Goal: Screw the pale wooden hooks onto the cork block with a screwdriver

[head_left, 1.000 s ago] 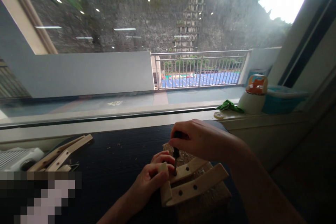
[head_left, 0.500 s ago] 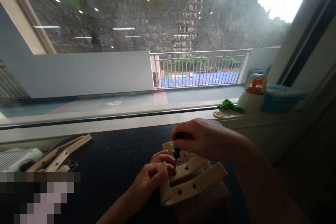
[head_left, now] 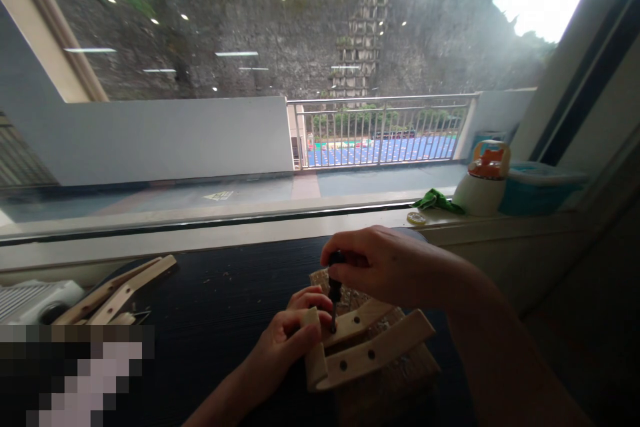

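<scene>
My right hand (head_left: 367, 260) is closed around the dark handle of a screwdriver (head_left: 335, 287), held nearly upright. Its shaft points down into a hole near the end of the far slat of a pale wooden frame (head_left: 397, 349). Two slats with dark holes run side by side from a short crosspiece (head_left: 315, 352). My left hand (head_left: 290, 333) grips that crosspiece at its far end, thumb on the near side and fingers behind. Under the frame lies a brown block wrapped in clear plastic (head_left: 320, 277). The screw itself is too small to make out.
More pale wooden pieces with holes (head_left: 133, 287) lie on the dark table (head_left: 215, 293) at left, beside a white device (head_left: 43, 297). On the sill (head_left: 260, 232) stand a white bottle with an orange top (head_left: 480, 190), a green cloth (head_left: 436, 201) and a teal box (head_left: 537, 190).
My right hand has turned slightly and shifted a little left with the screwdriver, whose handle now stands straighter. My left hand and the wooden frame stay in place.
</scene>
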A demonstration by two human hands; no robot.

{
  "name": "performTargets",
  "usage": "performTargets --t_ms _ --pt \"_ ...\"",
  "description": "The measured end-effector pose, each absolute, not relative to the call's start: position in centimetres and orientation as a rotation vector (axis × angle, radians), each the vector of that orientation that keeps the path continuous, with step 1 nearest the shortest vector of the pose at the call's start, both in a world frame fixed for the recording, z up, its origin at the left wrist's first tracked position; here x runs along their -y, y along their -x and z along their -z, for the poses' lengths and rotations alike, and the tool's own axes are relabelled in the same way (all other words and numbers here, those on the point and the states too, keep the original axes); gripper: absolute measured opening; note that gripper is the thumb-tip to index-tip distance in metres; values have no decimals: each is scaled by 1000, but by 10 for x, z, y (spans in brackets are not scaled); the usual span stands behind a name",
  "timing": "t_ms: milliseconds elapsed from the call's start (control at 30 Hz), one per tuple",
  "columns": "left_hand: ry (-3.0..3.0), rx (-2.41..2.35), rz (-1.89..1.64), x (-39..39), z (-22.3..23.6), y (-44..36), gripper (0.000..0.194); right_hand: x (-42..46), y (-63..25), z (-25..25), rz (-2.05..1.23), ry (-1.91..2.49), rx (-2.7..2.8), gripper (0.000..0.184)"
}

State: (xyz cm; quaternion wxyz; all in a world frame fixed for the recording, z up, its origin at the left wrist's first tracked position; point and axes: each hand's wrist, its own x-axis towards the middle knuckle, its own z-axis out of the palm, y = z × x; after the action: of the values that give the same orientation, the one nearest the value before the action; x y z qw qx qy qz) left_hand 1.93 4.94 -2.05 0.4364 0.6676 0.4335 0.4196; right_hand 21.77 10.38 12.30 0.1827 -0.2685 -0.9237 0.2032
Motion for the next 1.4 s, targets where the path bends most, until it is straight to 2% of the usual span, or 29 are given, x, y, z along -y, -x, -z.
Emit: performTargets --t_ms 1033,1400 --pt "-1659 -1074 -1051 -50 22 -19 47 -105 -216 -123 -467 819 2569 17" --pt "-1669 -1092 -1048 -50 21 -19 46 -104 -217 -123 -520 747 2582 20"
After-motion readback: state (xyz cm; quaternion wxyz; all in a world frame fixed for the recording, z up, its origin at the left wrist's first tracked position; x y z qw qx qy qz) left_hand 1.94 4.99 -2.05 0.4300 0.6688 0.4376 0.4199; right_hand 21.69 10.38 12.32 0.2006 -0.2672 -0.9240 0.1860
